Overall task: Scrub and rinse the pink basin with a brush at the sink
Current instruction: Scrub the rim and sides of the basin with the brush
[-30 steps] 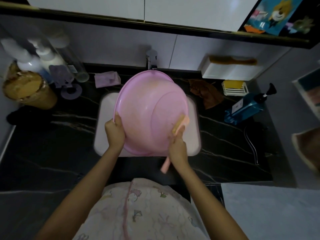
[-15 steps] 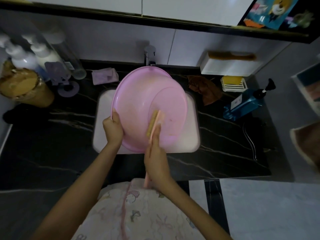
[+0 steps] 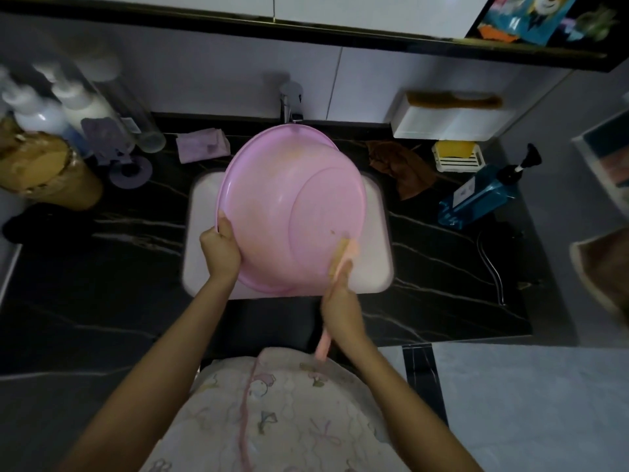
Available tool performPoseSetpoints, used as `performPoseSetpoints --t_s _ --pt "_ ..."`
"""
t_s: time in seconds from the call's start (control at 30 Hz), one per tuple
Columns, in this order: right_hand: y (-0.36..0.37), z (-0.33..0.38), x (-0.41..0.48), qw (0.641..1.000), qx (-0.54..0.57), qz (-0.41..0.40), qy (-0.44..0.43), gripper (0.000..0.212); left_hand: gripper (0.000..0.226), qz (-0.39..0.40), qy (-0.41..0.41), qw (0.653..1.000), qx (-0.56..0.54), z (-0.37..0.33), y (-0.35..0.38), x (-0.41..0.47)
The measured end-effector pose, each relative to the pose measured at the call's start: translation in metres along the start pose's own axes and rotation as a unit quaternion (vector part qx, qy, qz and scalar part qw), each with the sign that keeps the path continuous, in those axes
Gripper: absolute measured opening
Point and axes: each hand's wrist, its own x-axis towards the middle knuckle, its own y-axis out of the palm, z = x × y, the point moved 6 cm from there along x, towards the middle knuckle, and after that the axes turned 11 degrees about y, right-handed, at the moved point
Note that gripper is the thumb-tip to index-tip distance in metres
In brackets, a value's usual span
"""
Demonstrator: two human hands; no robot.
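Observation:
The pink basin (image 3: 282,199) is tilted on edge over the white sink (image 3: 377,264), its underside turned toward me. My left hand (image 3: 219,248) grips its near left rim. My right hand (image 3: 340,301) grips the pink handle of a brush (image 3: 343,255). The brush's tan bristles press against the basin's lower right edge. The handle's end pokes out below my right hand. Brownish smears show on the basin's upper part. The faucet (image 3: 289,100) stands behind the basin, with no water visible.
On the black marbled counter (image 3: 102,284), pump bottles (image 3: 41,110), a brown jar (image 3: 44,172) and a lilac cloth (image 3: 200,144) sit at the left. A brown rag (image 3: 401,165), a soap dish (image 3: 456,155) and a blue dispenser (image 3: 483,195) lie at the right.
My right hand has swept the brush from the middle of the basin's underside back to its lower right edge. The left hand keeps its hold on the rim.

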Motion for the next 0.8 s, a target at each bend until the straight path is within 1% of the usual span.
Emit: performPoseSetpoints --t_s 0.03,0.07,0.2,0.27,0.3,0.37,0.4,0.43,0.5,0.57,0.6,0.63,0.67,0.73,0.77,0.8 --pt "-0.008 -0.004 0.009 0.999 0.011 -0.007 0.036 0.065 0.049 0.002 0.002 1.000 0.003 -0.002 0.000 -0.001" --pt "-0.009 0.000 0.009 0.999 0.028 -0.012 0.041 0.065 0.050 0.004 0.002 1.000 0.005 -0.002 0.001 -0.003" --pt "0.031 0.048 -0.046 0.991 0.077 0.038 -0.099 0.062 0.048 -0.003 -0.003 1.000 0.009 -0.001 -0.001 -0.002" --pt "0.034 0.036 -0.045 0.991 0.104 0.039 -0.070 0.048 0.049 -0.004 -0.003 1.000 0.007 0.000 -0.003 -0.001" --pt "0.029 0.024 -0.031 0.994 0.105 0.028 -0.030 0.047 0.050 -0.004 -0.004 1.000 0.009 -0.001 -0.003 -0.001" --pt "0.014 0.010 -0.005 0.994 0.103 0.022 0.030 0.064 0.052 0.001 -0.002 1.000 0.016 -0.004 -0.004 -0.002" --pt "0.011 0.006 0.004 0.994 0.092 0.015 0.052 0.070 0.052 0.003 -0.001 1.000 0.013 -0.005 -0.003 -0.003" --pt "0.012 0.012 0.001 0.993 0.105 0.022 0.056 0.072 0.052 0.004 -0.001 1.000 0.009 -0.005 -0.002 -0.004" --pt "0.028 0.037 -0.021 0.992 0.112 0.051 -0.002 0.070 0.050 0.002 -0.006 1.000 0.009 -0.005 -0.002 -0.004" --pt "0.045 0.050 -0.051 0.992 0.081 0.085 -0.046 0.069 0.049 -0.001 -0.014 1.000 0.001 -0.002 -0.003 -0.001" --pt "0.046 0.048 -0.052 0.992 0.069 0.091 -0.060 0.070 0.049 0.000 -0.016 1.000 0.000 0.000 -0.004 0.001" --pt "0.040 0.042 -0.042 0.994 0.055 0.081 -0.044 0.071 0.049 0.001 -0.016 1.000 0.000 0.002 -0.004 0.002" --pt "0.030 0.031 -0.024 0.997 0.051 0.056 -0.016 0.071 0.049 0.001 -0.017 1.000 -0.002 0.003 -0.004 0.001" --pt "0.007 0.015 0.009 0.996 0.061 0.021 0.061 0.072 0.050 0.004 -0.010 1.000 -0.007 0.001 -0.004 0.000" --pt "0.002 0.012 0.015 0.994 0.066 0.017 0.081 0.073 0.050 0.008 -0.006 1.000 -0.008 -0.001 -0.002 -0.002" --pt "0.005 0.018 0.012 0.994 0.065 0.024 0.081 0.074 0.050 0.008 -0.005 1.000 -0.009 -0.002 -0.001 -0.003"
